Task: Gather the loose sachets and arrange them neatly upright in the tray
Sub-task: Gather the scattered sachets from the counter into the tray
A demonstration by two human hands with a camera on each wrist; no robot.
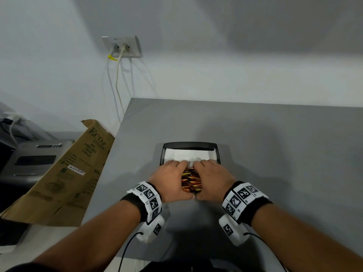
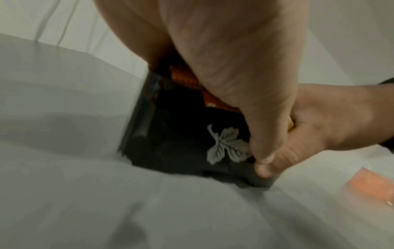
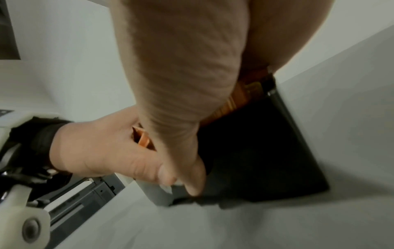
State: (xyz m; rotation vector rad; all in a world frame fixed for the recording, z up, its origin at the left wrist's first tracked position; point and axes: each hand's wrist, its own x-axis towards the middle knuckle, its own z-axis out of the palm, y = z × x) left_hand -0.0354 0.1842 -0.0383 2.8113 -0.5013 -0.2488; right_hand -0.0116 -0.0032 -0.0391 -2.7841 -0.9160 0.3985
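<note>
A black tray (image 1: pixel 190 144) stands on the grey table (image 1: pixel 284 134). Its far half holds white sachets (image 1: pixel 186 155); its near half holds a packed row of upright orange sachets (image 1: pixel 191 180). My left hand (image 1: pixel 170 179) and right hand (image 1: pixel 213 179) cup this orange row from either side, fingers curled over the far end and thumbs meeting at the tray's near wall. In the left wrist view my left hand (image 2: pixel 234 67) covers the orange sachets (image 2: pixel 185 79) above the tray's leaf-printed wall (image 2: pixel 181 148). The right wrist view shows my right hand (image 3: pixel 181 67) over the tray (image 3: pixel 266 151).
A flattened cardboard box (image 1: pixel 68 169) leans at the table's left edge, with a grey machine (image 1: pixel 35 160) behind it. Cables hang from a wall socket (image 1: pixel 122 47). A blurred orange flat thing (image 2: pixel 368 182) lies on the table right of the tray.
</note>
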